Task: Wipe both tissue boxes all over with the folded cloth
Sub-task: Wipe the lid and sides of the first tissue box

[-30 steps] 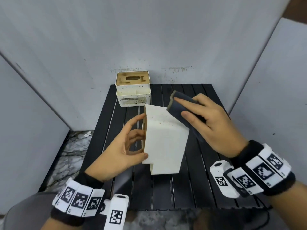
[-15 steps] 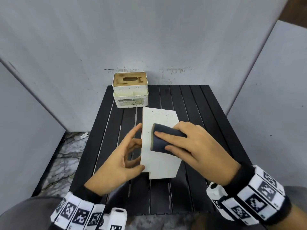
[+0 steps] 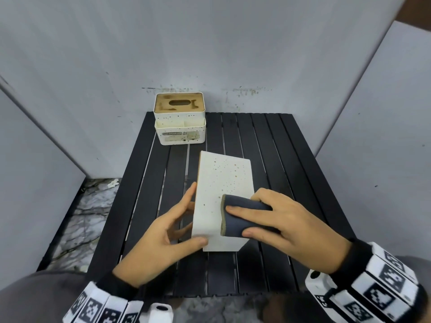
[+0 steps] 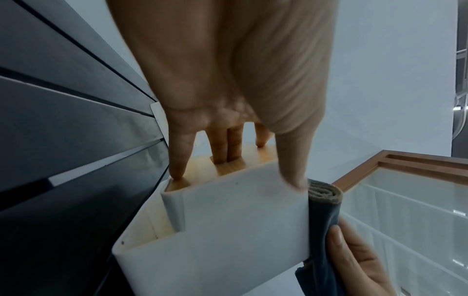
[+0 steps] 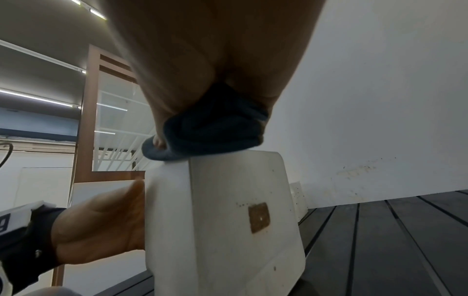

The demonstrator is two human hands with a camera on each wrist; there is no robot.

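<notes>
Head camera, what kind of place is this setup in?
Probably an indoor recording booth, not a home: plain grey panels wall in a small black slatted table, with ceiling strip lights and a glass partition beyond.

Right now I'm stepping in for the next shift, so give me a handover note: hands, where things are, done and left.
Left hand: holds the near tissue box tipped over, thumb on top.
Right hand: grips the folded cloth, pressing it on the box's upward speckled face, near end.
Second tissue box: upright at the back of the black slatted table, untouched.
Done: cannot tell which faces.
Left: this box's other faces, then the second box.
</notes>
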